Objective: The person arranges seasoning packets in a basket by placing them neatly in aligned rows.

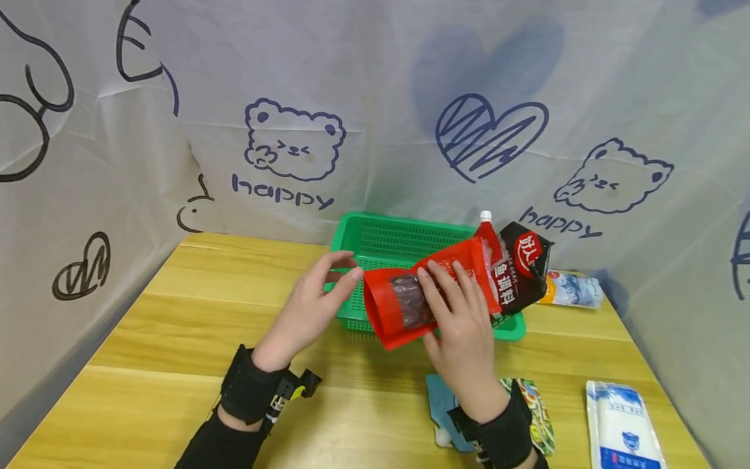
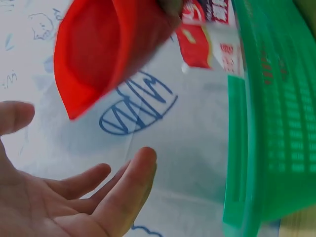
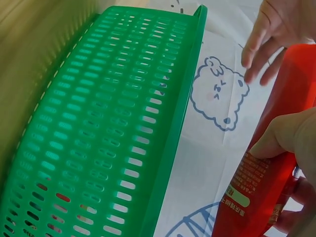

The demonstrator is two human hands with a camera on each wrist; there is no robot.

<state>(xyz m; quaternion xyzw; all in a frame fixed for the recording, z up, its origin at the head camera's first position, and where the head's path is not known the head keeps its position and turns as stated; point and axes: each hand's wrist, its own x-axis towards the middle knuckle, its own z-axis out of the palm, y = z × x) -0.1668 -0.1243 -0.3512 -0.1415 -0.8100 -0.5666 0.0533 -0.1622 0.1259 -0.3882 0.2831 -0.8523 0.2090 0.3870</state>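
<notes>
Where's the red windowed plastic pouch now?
Head view, centre: the right hand grips the red windowed plastic pouch over the green plastic basket, between the left hand and the black printed packet.

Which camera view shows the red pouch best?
The head view: the red pouch lies fully within the picture, its window visible, though the right grip covers part. The left wrist view shows mostly one end, cropped at the top; the right wrist view shows small lettering, but the pouch runs out of the frame.

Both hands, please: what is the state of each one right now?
Left hand: open, holding nothing.
Right hand: closed, gripping the red windowed pouch between thumb and fingers.
</notes>
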